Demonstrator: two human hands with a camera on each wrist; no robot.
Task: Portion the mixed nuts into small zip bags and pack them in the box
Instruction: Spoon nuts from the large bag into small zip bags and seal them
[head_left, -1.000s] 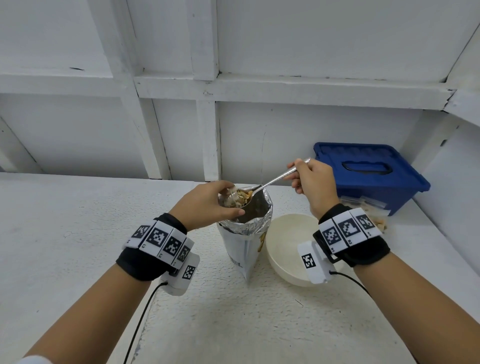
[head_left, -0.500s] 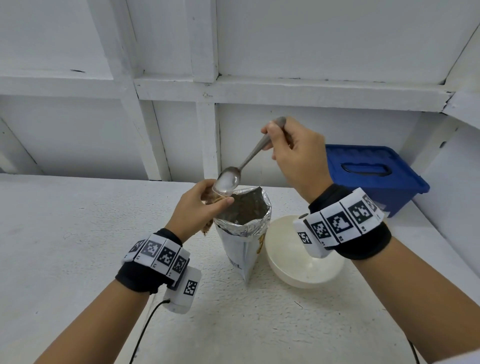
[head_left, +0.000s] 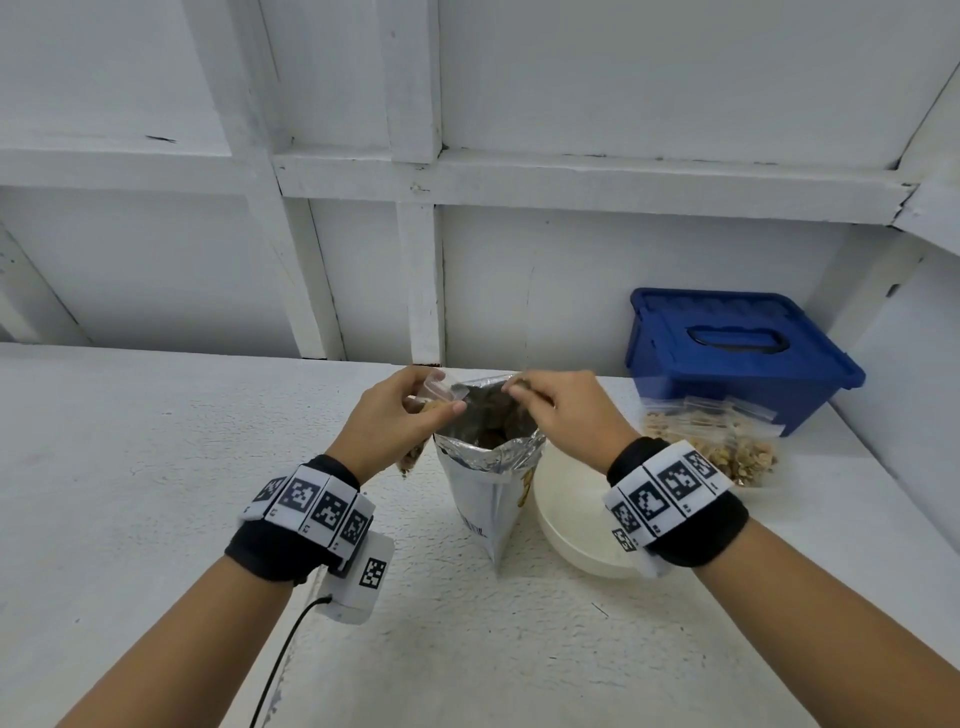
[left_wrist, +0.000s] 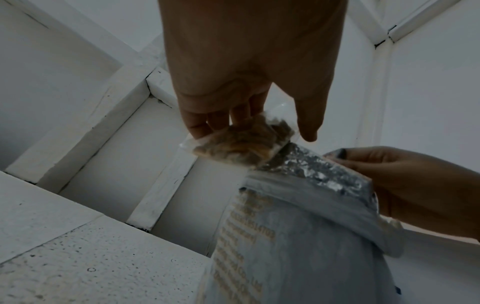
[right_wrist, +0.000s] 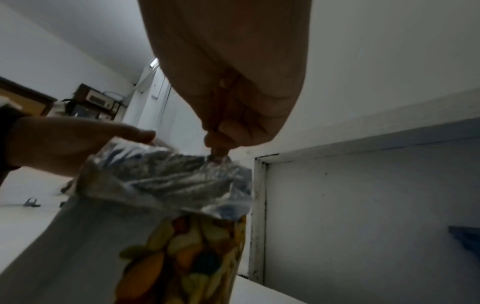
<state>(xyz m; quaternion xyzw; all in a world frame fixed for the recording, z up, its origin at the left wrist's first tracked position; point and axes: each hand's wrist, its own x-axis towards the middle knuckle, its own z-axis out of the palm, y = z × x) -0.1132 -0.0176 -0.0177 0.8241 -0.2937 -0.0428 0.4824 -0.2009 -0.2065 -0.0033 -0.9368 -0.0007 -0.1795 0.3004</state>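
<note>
Standing upright on the white surface (head_left: 156, 467), the foil nut pouch (head_left: 491, 499) is the landmark, its mouth open. At its left rim the left hand (head_left: 400, 421) holds a small zip bag (left_wrist: 241, 142) part-filled with nuts, fingers (left_wrist: 197, 125) and thumb curled round it. Over the pouch's mouth the right hand (head_left: 566, 415) is closed on a spoon handle (right_wrist: 217, 152) that dips inside. Just right of the pouch sits a cream bowl (head_left: 571, 519); further right lie filled zip bags (head_left: 727, 447), touching the closed blue box (head_left: 737, 353).
</note>
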